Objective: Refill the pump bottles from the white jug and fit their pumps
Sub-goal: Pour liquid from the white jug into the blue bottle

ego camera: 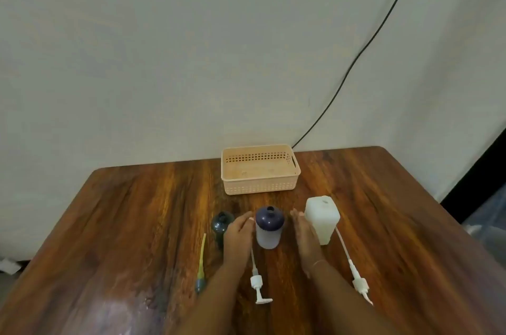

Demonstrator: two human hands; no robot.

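A bottle with a dark blue top and pale body (269, 226) stands open-necked in the middle of the wooden table (137, 225). My left hand (238, 233) and my right hand (305, 236) reach forward on either side of it with straight fingers, holding nothing. A dark green bottle (222, 223) stands behind my left hand. The white square jug-like bottle (323, 218) stands just right of my right hand. Three loose pumps lie on the table: a yellow-green one (201, 266), a white one (257, 280) and another white one (356, 274).
A peach plastic basket (260, 169) sits at the table's far edge. A black cable (356, 61) runs down the wall behind. The table's right edge drops off near a dark object at the far right.
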